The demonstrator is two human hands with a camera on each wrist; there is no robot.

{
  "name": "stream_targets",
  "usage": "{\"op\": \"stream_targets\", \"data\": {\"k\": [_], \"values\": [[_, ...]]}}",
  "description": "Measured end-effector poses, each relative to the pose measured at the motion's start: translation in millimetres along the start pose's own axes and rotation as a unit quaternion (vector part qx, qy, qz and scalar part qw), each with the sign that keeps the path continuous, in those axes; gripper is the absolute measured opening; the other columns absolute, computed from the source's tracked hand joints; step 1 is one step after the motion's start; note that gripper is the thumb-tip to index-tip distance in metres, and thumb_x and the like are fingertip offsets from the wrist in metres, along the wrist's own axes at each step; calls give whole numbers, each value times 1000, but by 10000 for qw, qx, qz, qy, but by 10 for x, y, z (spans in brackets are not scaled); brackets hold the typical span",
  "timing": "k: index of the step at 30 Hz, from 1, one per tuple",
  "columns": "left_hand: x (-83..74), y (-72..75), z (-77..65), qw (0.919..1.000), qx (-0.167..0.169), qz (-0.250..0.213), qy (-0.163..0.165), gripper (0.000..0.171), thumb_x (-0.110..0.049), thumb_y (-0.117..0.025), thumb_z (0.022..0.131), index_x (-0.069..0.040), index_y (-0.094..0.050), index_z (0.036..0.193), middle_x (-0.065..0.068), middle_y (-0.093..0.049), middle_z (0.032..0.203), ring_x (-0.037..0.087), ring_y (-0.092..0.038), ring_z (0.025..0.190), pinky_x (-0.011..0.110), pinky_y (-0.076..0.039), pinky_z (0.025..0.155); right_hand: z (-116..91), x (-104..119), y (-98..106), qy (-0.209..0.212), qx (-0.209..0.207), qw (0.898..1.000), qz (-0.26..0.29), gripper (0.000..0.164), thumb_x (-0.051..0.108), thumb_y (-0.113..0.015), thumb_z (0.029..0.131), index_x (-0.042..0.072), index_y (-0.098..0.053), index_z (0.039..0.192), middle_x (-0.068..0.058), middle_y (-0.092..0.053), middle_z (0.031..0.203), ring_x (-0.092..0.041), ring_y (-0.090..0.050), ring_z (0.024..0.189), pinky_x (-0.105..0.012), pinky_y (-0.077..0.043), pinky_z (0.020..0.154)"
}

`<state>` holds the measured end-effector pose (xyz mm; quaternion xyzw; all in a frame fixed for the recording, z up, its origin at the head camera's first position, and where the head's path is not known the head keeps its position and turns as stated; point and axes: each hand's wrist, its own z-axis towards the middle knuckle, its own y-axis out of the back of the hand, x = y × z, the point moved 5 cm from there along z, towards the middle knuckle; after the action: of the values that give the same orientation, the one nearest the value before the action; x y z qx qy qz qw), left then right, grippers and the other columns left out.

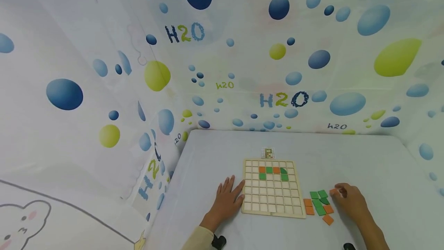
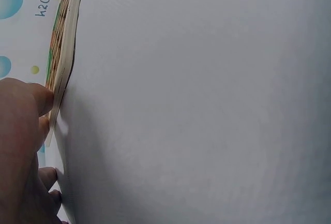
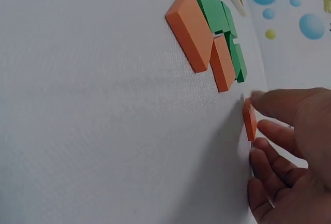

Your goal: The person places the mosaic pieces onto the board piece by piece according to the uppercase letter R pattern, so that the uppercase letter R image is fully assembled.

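A wooden grid board (image 1: 274, 200) lies on the table, with several orange and green tiles set in its upper squares. My left hand (image 1: 226, 200) rests at its left edge, fingers spread, and touches the rim (image 2: 67, 53). To the right of the board, my right hand (image 1: 350, 200) pinches an orange square tile (image 3: 250, 119) between thumb and forefinger, at table level. Just left of that hand lies a loose group of green tiles (image 1: 319, 207) and orange tiles (image 1: 327, 219). One green piece (image 1: 324, 201) in the group has a curved edge.
Behind the board's far edge lies a small pattern card (image 1: 268, 152) with a gridded figure. The white table (image 1: 208, 153) meets a printed wall sheet (image 1: 243, 88) at the back and left. Dark wrist straps (image 1: 219, 242) show at the near edge.
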<state>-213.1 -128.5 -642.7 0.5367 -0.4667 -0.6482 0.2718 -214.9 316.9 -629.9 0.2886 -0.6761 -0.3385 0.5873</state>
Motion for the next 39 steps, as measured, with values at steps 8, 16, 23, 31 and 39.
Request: {"op": "stream_targets", "data": {"k": [8, 16, 23, 31, 39], "values": [[19, -35, 9, 9994, -271, -68, -184, 54, -43, -47, 111, -28, -42, 163, 19, -29, 172, 46, -23, 159, 70, -20, 123, -15, 22, 13, 310, -109, 9995, 47, 36, 3, -66, 98, -15, -60, 128, -37, -58, 116, -47, -59, 104, -61, -50, 87], [40, -58, 17, 10000, -73, -21, -8, 55, -44, -46, 111, -30, -41, 164, 15, -26, 174, 41, -20, 161, 67, -18, 126, 38, 6, -38, 640, -634, 9959, 76, 31, 0, -67, 97, -15, -61, 123, -38, -58, 114, -52, -57, 107, -65, -49, 87], [42, -52, 19, 10000, -86, -44, -10, 55, -44, -47, 111, -30, -42, 164, 15, -26, 174, 41, -20, 161, 66, -18, 126, 221, 60, -170, 776, -712, 9942, 203, 28, 2, -64, 98, -13, -63, 122, -37, -58, 115, -50, -56, 105, -63, -49, 85], [-10, -1, -2, 9998, -140, -37, -101, 54, -41, -47, 111, -26, -44, 163, 21, -30, 171, 47, -24, 158, 70, -20, 123, 385, 231, -335, 542, -276, 9978, 264, 33, 7, -62, 101, -10, -61, 130, -36, -56, 121, -45, -55, 105, -60, -49, 85], [-34, 19, -11, 9999, -93, -78, -65, 55, -40, -48, 111, -26, -43, 163, 22, -30, 171, 47, -24, 158, 71, -20, 122, 467, 548, -423, 940, -272, 9941, 463, 31, 6, -60, 102, -11, -64, 127, -36, -59, 121, -49, -59, 109, -63, -51, 90]]}}
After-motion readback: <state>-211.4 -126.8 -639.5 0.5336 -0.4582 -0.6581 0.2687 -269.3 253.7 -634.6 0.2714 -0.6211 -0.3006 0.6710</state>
